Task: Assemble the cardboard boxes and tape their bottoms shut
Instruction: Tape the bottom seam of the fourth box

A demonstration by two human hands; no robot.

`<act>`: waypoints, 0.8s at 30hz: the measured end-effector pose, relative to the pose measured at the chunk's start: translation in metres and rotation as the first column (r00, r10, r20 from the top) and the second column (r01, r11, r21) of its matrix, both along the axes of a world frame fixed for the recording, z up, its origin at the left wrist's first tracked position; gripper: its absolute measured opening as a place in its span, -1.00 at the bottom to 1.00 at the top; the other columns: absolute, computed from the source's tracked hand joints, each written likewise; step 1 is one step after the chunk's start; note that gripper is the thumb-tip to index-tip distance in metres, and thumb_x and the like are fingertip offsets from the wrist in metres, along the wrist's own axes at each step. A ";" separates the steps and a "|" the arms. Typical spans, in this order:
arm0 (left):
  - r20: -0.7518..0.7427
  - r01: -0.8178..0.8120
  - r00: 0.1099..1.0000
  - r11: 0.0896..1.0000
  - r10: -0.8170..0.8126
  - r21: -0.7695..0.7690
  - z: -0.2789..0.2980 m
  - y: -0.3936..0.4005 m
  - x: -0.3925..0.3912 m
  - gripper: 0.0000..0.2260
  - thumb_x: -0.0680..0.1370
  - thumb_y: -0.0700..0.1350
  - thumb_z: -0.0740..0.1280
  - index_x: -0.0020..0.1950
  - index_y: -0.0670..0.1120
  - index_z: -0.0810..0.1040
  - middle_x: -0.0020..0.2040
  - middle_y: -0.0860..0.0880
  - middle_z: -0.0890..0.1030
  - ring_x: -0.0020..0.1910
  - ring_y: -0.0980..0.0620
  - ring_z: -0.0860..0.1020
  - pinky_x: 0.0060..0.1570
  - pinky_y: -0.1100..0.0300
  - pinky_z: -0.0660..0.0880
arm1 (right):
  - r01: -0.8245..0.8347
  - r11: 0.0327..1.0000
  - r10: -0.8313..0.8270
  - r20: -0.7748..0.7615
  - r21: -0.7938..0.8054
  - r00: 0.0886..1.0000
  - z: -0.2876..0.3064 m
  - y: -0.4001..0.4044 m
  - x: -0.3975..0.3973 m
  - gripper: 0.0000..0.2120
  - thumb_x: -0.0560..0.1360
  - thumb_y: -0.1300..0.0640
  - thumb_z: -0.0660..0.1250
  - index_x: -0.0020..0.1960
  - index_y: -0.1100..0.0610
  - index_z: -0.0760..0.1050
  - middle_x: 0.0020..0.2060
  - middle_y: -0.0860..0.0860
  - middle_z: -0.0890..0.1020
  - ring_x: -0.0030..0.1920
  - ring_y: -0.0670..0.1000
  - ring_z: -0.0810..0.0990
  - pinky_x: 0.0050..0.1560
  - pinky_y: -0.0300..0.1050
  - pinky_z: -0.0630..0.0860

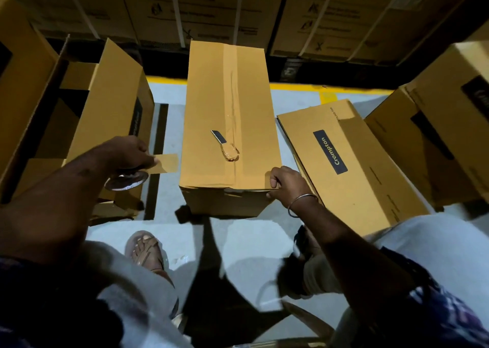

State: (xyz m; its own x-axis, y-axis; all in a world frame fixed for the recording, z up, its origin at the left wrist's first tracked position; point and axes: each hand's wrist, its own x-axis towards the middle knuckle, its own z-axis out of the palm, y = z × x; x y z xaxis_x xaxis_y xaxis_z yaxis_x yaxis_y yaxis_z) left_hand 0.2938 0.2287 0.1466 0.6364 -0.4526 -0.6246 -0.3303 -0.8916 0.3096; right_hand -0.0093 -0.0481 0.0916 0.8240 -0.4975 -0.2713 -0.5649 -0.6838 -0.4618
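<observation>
Cardboard box [230,120] edge pinched by right hand [285,183]; left hand [127,154] grip clamps tape [165,163].

Right wrist: thin metal bangle [303,204], just behind the right hand [284,182].
Sleeves: dark patterned fabric [434,318], at the upper arms.
Feet: brown strapped sandal [146,249], below the left hand [127,153].

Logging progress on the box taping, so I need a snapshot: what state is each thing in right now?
middle box: assembled, seam taped
blade: lying on that box
tape roll: held, a strip pulled out
left hand: grips the roll
right hand: grips the box's near edge
flat box: folded, leaning
open box: assembled, flaps open
</observation>
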 end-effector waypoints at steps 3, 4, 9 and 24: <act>0.024 0.014 1.000 1.000 -0.013 -0.015 0.000 -0.003 -0.001 -0.76 0.62 0.03 0.44 -0.15 -0.11 0.65 -0.20 -0.15 0.65 -0.20 -0.09 0.60 -0.30 0.13 0.41 | 0.212 0.881 -0.256 0.048 0.422 0.966 0.013 -0.006 -0.004 -0.63 0.30 0.35 0.63 -0.15 0.08 0.48 -0.25 0.00 0.49 -0.24 0.01 0.45 -0.17 -0.13 0.46; 0.027 0.018 0.999 1.000 -0.018 -0.018 -0.001 -0.005 -0.002 -0.76 0.62 0.03 0.44 -0.17 -0.10 0.65 -0.21 -0.15 0.65 -0.20 -0.09 0.60 -0.29 0.13 0.42 | 0.261 0.781 -0.334 0.027 0.568 0.942 0.020 -0.008 -0.007 -0.64 0.33 0.39 0.60 -0.07 0.12 0.49 -0.19 0.06 0.49 -0.17 0.04 0.50 -0.06 -0.04 0.57; 0.030 0.040 0.999 0.999 -0.040 -0.020 -0.001 -0.008 -0.001 -0.76 0.61 0.06 0.44 -0.15 -0.07 0.65 -0.16 -0.14 0.65 -0.15 -0.11 0.61 -0.21 0.11 0.46 | 0.364 0.420 -0.597 -0.048 0.832 0.801 0.039 -0.025 -0.016 -0.79 0.53 0.47 0.33 0.00 0.19 0.49 -0.11 0.17 0.53 -0.11 0.12 0.65 -0.12 0.09 0.70; -0.036 -0.056 0.998 0.998 0.056 0.005 -0.016 0.019 0.016 -0.73 0.60 0.03 0.47 -0.09 -0.18 0.72 -0.15 -0.23 0.69 -0.12 -0.22 0.65 -0.08 -0.01 0.56 | 0.214 0.977 -0.205 -0.291 -0.001 0.935 -0.034 -0.003 -0.017 -0.67 0.42 -0.07 0.58 0.03 0.13 0.65 -0.09 0.09 0.69 -0.03 0.17 0.66 -0.10 -0.09 0.53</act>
State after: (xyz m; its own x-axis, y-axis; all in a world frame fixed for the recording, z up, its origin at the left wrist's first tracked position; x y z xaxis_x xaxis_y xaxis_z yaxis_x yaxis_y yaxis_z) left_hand 0.3099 0.2479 0.1303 0.6378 -0.4138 -0.6496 -0.2681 -0.9099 0.3165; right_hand -0.0261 -0.0516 0.0580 0.5863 -0.6384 -0.4987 -0.8057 -0.5234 -0.2772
